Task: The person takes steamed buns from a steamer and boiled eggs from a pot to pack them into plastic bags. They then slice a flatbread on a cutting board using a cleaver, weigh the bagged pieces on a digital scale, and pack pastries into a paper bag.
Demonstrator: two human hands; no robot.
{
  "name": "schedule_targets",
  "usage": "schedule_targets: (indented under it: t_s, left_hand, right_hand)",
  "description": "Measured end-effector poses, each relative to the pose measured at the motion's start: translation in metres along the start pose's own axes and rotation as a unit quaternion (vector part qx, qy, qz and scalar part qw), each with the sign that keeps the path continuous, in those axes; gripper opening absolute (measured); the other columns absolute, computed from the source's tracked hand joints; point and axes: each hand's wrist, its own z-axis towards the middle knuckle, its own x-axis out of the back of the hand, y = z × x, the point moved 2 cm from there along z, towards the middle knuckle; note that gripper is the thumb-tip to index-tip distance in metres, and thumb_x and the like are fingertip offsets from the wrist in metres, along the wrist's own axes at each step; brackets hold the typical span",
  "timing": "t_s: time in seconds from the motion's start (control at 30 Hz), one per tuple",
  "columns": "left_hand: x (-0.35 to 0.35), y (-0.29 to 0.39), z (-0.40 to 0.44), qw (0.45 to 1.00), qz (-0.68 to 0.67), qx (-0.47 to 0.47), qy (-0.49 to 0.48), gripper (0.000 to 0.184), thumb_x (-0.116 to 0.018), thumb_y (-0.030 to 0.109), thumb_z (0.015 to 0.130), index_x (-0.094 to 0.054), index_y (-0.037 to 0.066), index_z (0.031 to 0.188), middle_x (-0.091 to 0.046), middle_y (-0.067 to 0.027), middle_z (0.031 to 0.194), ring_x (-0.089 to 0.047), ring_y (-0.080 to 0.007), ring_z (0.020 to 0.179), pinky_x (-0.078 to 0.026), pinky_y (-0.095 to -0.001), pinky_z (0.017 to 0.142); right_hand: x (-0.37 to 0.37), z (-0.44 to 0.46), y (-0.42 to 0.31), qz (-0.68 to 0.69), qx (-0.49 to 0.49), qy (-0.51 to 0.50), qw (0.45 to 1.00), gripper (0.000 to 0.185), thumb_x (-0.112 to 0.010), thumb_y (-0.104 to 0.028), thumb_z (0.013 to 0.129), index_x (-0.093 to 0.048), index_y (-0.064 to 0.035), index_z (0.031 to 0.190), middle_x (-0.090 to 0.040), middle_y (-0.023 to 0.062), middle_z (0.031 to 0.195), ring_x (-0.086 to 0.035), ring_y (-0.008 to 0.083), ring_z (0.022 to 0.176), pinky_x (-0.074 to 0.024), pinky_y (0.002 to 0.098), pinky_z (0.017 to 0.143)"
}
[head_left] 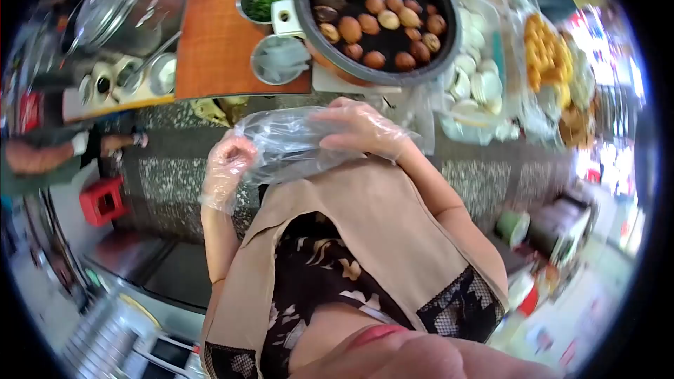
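Note:
A clear plastic bag (284, 147) is stretched between my two hands in front of my apron. My left hand (230, 161), in a thin clear plastic glove, has its fingers closed on the bag's left end. At the bag's right side is my right hand (368, 130), gloved the same way, its thumb and fingers around the bag's film. Beyond them, on the counter, stands a large dark pot (309, 24) of brown eggs in black liquid. A beige apron (372, 217) covers my front.
On the orange board (210, 35) are a metal cup of chopped greens (263, 1) and a cup holding clear plastic (279, 60). White round pieces (477, 81) fill a tub at right, near yellow fried food (544, 52). A red stool (103, 200) and another person's arm (42, 154) are at left.

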Motion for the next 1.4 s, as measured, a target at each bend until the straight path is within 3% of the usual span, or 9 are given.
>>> schedule_targets:
  t_s: [0.03,0.13,0.23,0.47,0.73,1.0,1.23,1.37,1.4]
  left_hand:
    - [0.007,-0.006,0.009,0.999,-0.001,0.008,-0.032,0.017,-0.057,-0.009,0.071,-0.062,0.005,0.079,-0.056,-0.0021,0.082,-0.056,-0.0139,0.073,-0.044,-0.0249,0.066]
    - [0.009,-0.015,0.032,0.903,0.398,-0.131,-0.090,0.028,-0.052,-0.008,0.073,-0.068,0.007,0.091,-0.057,-0.0117,0.079,-0.059,-0.0266,0.076,-0.046,-0.0308,0.069]
    - [0.016,-0.029,0.056,0.856,0.481,-0.186,-0.046,0.029,-0.050,-0.008,0.074,-0.068,0.007,0.090,-0.061,-0.0138,0.084,-0.062,-0.0312,0.082,-0.048,-0.0364,0.073]
    - [-0.005,-0.022,0.090,0.884,0.415,-0.132,-0.171,0.026,-0.052,-0.004,0.079,-0.068,0.002,0.098,-0.068,-0.0153,0.095,-0.065,-0.0276,0.090,-0.049,-0.0326,0.081]
    - [-0.153,-0.015,0.085,0.938,0.244,-0.054,-0.242,0.019,-0.060,0.003,0.084,-0.067,0.000,0.102,-0.069,-0.0115,0.094,-0.066,-0.0170,0.084,-0.050,-0.0276,0.076]
    - [-0.281,-0.006,0.082,0.919,0.263,-0.130,-0.264,0.026,-0.061,0.001,0.080,-0.066,0.004,0.105,-0.066,-0.0112,0.095,-0.064,-0.0223,0.086,-0.049,-0.0299,0.074]
    - [-0.311,0.000,0.083,0.876,0.350,-0.153,-0.296,0.030,-0.058,0.006,0.081,-0.064,0.011,0.109,-0.057,-0.0157,0.089,-0.057,-0.0301,0.078,-0.045,-0.0371,0.071]
    - [-0.321,-0.005,0.093,0.872,0.371,-0.116,-0.298,0.031,-0.060,0.007,0.079,-0.064,0.011,0.110,-0.056,-0.0218,0.108,-0.059,-0.0311,0.089,-0.047,-0.0352,0.080]
    - [-0.328,0.000,0.096,0.863,0.365,-0.213,-0.276,0.032,-0.061,0.006,0.079,-0.065,0.011,0.110,-0.056,-0.0213,0.112,-0.058,-0.0317,0.096,-0.046,-0.0359,0.085]
  right_hand:
    - [-0.005,-0.003,-0.002,0.011,-0.015,0.008,1.000,0.033,-0.066,-0.008,0.076,-0.068,-0.0112,0.109,-0.062,0.0157,0.097,-0.061,0.0346,0.087,-0.0501,0.0376,0.078]
    - [-0.035,-0.013,0.027,-0.045,-0.032,0.062,0.997,0.031,-0.062,-0.005,0.077,-0.068,-0.0132,0.106,-0.060,0.0126,0.098,-0.062,0.0334,0.083,-0.0502,0.0382,0.076]
    - [-0.052,-0.016,0.031,-0.090,-0.071,0.112,0.987,0.031,-0.057,-0.001,0.076,-0.069,-0.0142,0.101,-0.061,0.0125,0.098,-0.062,0.0335,0.085,-0.0509,0.0392,0.076]
    - [-0.046,-0.040,0.047,-0.088,-0.116,0.168,0.975,0.032,-0.056,-0.002,0.076,-0.067,-0.0121,0.104,-0.061,0.0158,0.097,-0.062,0.0349,0.086,-0.0506,0.0405,0.076]
    - [0.031,-0.120,0.082,-0.104,-0.161,0.267,0.944,0.038,-0.051,-0.005,0.080,-0.055,-0.0086,0.117,-0.060,0.0197,0.095,-0.060,0.0392,0.085,-0.0487,0.0467,0.075]
    - [0.109,-0.206,0.129,-0.119,-0.192,0.264,0.938,0.049,-0.057,-0.002,0.077,-0.053,-0.0095,0.125,-0.059,0.0173,0.099,-0.060,0.0363,0.092,-0.0488,0.0421,0.080]
    - [0.111,-0.225,0.143,-0.109,-0.170,0.327,0.923,0.049,-0.052,-0.001,0.077,-0.055,-0.0138,0.124,-0.060,0.0168,0.101,-0.060,0.0364,0.090,-0.0503,0.0434,0.075]
    - [0.118,-0.235,0.146,-0.131,-0.199,0.330,0.914,0.062,-0.051,0.002,0.076,-0.046,-0.0161,0.135,-0.060,0.0165,0.104,-0.059,0.0374,0.091,-0.0507,0.0427,0.075]
    - [0.122,-0.237,0.150,-0.140,-0.194,0.364,0.900,0.066,-0.052,0.002,0.075,-0.041,-0.0141,0.138,-0.060,0.0172,0.107,-0.059,0.0383,0.093,-0.0505,0.0429,0.077]
